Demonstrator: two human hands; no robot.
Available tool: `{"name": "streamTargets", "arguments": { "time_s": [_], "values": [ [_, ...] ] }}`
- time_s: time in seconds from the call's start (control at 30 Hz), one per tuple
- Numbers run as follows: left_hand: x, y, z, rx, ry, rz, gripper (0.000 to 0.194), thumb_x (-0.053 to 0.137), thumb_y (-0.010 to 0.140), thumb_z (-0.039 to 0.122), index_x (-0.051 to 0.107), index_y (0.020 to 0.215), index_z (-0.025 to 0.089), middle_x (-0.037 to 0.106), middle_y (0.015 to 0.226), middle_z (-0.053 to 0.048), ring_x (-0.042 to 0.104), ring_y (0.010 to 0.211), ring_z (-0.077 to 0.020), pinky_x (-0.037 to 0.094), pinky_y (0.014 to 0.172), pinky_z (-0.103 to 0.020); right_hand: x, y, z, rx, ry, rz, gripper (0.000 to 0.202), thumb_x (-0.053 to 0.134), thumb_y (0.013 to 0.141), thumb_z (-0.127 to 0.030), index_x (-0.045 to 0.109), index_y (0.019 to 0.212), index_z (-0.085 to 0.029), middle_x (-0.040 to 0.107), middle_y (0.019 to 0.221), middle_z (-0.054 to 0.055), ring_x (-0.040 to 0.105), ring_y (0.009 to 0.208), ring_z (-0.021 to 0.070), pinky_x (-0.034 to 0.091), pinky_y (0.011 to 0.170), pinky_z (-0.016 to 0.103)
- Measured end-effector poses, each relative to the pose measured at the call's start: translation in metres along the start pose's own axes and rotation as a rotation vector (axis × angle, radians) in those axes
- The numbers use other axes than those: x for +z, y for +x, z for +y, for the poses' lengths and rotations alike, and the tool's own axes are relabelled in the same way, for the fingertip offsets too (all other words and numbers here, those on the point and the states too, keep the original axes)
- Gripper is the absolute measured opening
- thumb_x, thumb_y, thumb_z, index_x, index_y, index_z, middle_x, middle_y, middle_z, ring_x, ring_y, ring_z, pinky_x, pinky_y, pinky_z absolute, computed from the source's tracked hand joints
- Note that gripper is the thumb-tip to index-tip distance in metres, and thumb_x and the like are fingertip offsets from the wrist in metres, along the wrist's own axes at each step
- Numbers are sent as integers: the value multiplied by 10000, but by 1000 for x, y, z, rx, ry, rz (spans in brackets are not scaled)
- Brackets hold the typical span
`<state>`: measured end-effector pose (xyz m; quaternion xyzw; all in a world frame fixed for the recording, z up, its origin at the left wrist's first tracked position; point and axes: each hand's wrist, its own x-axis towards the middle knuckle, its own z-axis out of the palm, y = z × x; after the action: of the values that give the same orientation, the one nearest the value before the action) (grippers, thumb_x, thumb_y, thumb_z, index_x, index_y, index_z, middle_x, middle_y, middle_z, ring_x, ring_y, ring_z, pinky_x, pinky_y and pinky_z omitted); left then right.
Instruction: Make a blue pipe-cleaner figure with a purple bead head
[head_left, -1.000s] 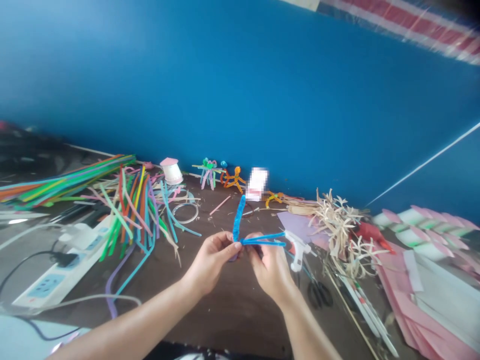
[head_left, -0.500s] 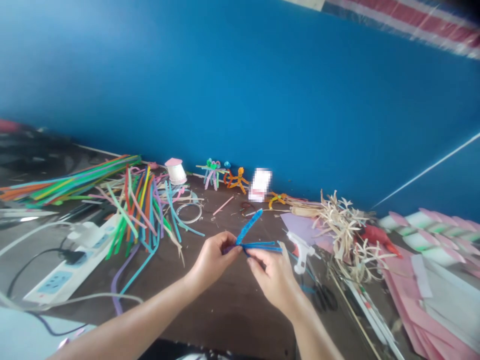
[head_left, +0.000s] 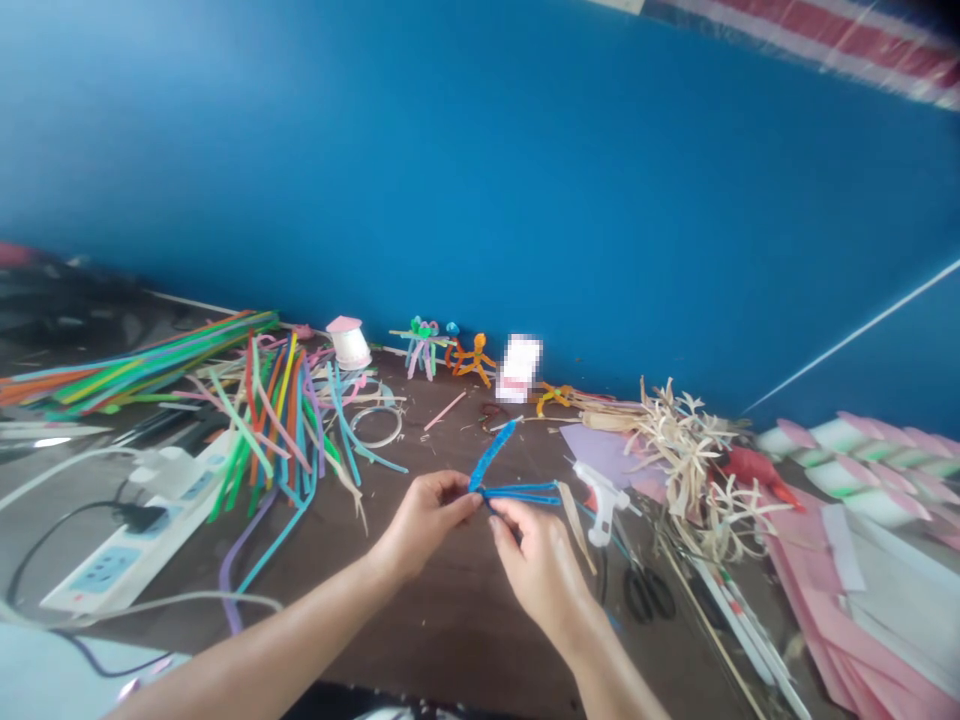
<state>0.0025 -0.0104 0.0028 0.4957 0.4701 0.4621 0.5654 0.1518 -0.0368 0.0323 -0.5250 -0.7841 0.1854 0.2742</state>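
Observation:
Above the middle of the table, blue pipe cleaners (head_left: pixel 493 455) are joined into a bent shape, one part slanting up and several strands pointing right. My left hand (head_left: pixel 431 520) pinches them at the bend, thumb against forefinger. Just right of it, my right hand (head_left: pixel 536 555) has its fingertips closed on the strands near the same joint. The fingers hide the joint itself. Beyond the hands stand small pipe cleaner figures, an orange one (head_left: pixel 474 358) and a multicoloured one (head_left: pixel 422 345).
At left lie a bundle of coloured pipe cleaners (head_left: pixel 289 420) and a power strip (head_left: pixel 142 535) with cables. To the right are a white glue gun (head_left: pixel 600 500), black scissors (head_left: pixel 649 590), dried husk flowers (head_left: pixel 682 430) and pink paper (head_left: pixel 817 600). A blue wall (head_left: pixel 480 180) rises behind.
My right hand has shifted slightly left and down, towards the joint. The blue pipe cleaners stay in nearly the same place; the view has moved a little.

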Motion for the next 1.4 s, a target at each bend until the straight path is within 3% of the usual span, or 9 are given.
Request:
{"name": "streamTargets", "arguments": {
  "time_s": [0.23, 0.4, 0.53, 0.7, 0.93, 1.03, 1.13, 1.27, 1.4],
  "values": [
    [-1, -1, -3, 247, 462, 90, 100, 534, 699, 209, 603, 682, 139, 560, 599, 3, 472, 567, -106, 359, 557, -201, -5, -3, -15, 9, -329, -144, 198, 444, 786, -99, 556, 910, -205, 650, 804, 31, 611, 713, 183, 399, 611, 249],
    [-6, -1, 2, 285, 582, -29, 115, 510, 680, 146, 623, 695, 141, 560, 621, 7, 463, 582, -102, 342, 560, -189, -18, 4, -14, -20, -369, -167, 187, 442, 803, -115, 587, 865, -215, 628, 779, 22, 596, 726, 155, 385, 634, 227],
    [-12, -1, 13, 151, 543, -182, 112, 523, 669, 181, 621, 663, 127, 519, 563, 28, 430, 550, -94, 322, 526, -181, -27, 10, -1, -59, -212, -162, 139, 526, 771, -156, 629, 823, -232, 626, 836, 9, 583, 781, 144, 393, 692, 221],
    [-15, -3, 19, 82, 477, -323, 121, 536, 663, 208, 632, 665, 134, 514, 541, 36, 416, 525, -91, 308, 502, -181, -29, 17, 16, -40, 167, -327, 112, 550, 763, -218, 661, 778, -214, 662, 742, -16, 594, 706, 132, 413, 669, 218],
    [-15, -4, 13, 1, 209, -431, 139, 601, 660, 264, 627, 672, 129, 527, 523, 22, 441, 498, -90, 332, 486, -188, -18, 25, 29, 178, 614, -407, 250, 633, 674, -388, 609, 668, -139, 525, 529, -42, 479, 501, 85, 357, 467, 173],
    [-14, -3, 10, -7, 66, -407, 167, 632, 651, 285, 609, 650, 119, 527, 527, 18, 459, 506, -88, 356, 510, -195, -11, 24, 30, 250, 732, -417, 261, 600, 698, -404, 596, 658, -146, 475, 499, -54, 440, 452, 70, 344, 430, 166],
    [-10, -2, 5, -30, -84, -300, 195, 663, 628, 298, 588, 656, 121, 541, 540, 19, 473, 503, -87, 379, 519, -204, -3, 20, 31, 269, 745, -415, 276, 536, 754, -401, 584, 645, -152, 446, 472, -60, 414, 399, 65, 334, 394, 166],
    [-4, -1, -2, -19, -190, -152, 202, 662, 631, 302, 564, 656, 127, 556, 567, 18, 479, 512, -86, 395, 536, -211, 6, 12, 25, 90, 523, -231, 281, 426, 839, -319, 600, 675, -171, 517, 537, -38, 472, 465, 86, 387, 490, 188],
    [-1, 1, -4, 10, -55, -69, 179, 616, 669, 300, 572, 674, 127, 534, 560, 25, 465, 518, -89, 382, 534, -204, 10, 5, 15, -37, 258, -94, 230, 378, 851, -179, 601, 793, -178, 619, 724, 18, 571, 679, 140, 409, 644, 224]
  ]
}}
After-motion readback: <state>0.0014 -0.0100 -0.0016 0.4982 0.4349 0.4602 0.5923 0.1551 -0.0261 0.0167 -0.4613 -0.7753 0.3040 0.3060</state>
